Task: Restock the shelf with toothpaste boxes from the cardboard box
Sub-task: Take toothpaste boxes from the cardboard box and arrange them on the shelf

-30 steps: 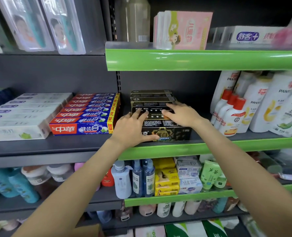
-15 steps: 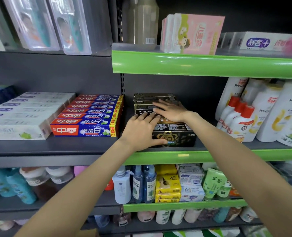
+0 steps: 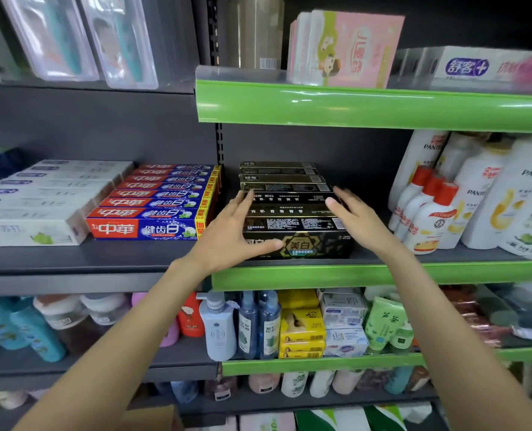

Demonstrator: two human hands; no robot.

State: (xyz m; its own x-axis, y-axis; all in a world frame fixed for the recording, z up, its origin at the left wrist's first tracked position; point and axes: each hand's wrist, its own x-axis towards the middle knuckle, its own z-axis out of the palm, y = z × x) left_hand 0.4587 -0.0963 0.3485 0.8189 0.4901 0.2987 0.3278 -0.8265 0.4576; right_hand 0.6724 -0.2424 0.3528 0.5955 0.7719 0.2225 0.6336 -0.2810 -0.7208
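From the head view, both hands had shifted since half a second earlier: the right hand had come off the top of the black boxes and lay along the stack's right side, fingers straight and together, tips near the upper right corner. The left hand had slid to the stack's left end, fingers extended up the left edge, thumb laid across the front face of the bottom box. Neither hand curled round anything; both flanked the stack with flat fingers.

The black boxes sat stacked in rows on the middle shelf, just behind its green edge strip. The red boxes stood close to their left, with white boxes beyond. White shampoo bottles crowded the right end of the same shelf, apart from the stack.

A pink box stood on the shelf above. Bottles and yellow soap packs filled the shelf below. A cardboard corner showed at the bottom edge.
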